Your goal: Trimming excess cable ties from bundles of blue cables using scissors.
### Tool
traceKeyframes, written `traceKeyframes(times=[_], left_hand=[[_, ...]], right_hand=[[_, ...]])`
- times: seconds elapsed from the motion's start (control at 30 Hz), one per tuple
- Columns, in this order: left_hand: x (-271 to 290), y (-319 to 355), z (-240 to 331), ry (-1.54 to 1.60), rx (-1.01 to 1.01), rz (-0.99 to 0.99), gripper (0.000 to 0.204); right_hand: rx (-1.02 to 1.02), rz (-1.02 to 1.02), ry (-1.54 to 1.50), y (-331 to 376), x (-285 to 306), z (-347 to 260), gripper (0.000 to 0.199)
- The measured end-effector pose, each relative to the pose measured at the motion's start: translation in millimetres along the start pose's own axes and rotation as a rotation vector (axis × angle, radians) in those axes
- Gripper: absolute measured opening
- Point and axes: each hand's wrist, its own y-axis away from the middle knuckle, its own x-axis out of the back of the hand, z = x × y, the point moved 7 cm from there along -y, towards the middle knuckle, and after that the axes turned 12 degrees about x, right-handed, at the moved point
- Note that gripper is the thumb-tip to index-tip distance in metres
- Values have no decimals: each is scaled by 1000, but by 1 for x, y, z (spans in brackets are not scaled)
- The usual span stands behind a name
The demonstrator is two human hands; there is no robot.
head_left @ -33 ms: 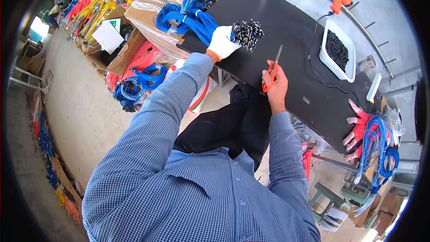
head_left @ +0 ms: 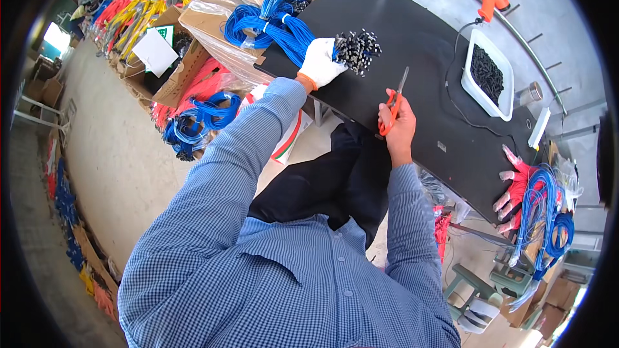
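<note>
Leaning over a black table [head_left: 425, 45], far end cut off by the rim. Gripping a blue wire bundle [head_left: 284, 26] with the gloved left hand [head_left: 320, 62], fingers clamped round it, dark wire ends [head_left: 358, 48] fanning out past the glove. Holding orange scissors [head_left: 393, 104] in the right hand [head_left: 398, 122], fingers closed through the handles, blades resting on the table. White tray [head_left: 491, 93] contents too dark to identify.

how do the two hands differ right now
The left hand wears a white glove with an orange cuff; the right hand is bare. The left hand grips a bundle of blue wires near its dark ends; the right hand holds orange-handled scissors. Both are at the black table.
</note>
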Motion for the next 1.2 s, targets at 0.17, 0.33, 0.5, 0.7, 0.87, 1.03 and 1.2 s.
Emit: traceKeyframes(times=[0.17,0.33,0.5,0.7,0.87,1.03,1.2], left_hand=[[8,12,16,-145,-189,179,46],[8,9,12,-171,-192,148,58],[4,7,15,-320,-200,93,70],[2,9,19,-364,-171,86,80],[0,8,20,-400,-175,80,87],[-1,10,20,-479,-160,49,82],[-2,10,23,-447,-198,69,84]], right_hand=[[14,3,15,4,6,-1,40],[-16,24,65,7,6,6,42],[-22,45,139,6,4,3,44],[-47,61,186,3,-1,-2,42],[-55,68,184,2,-1,-2,44],[-69,73,140,3,-1,0,44],[-70,69,141,3,0,-2,44]])
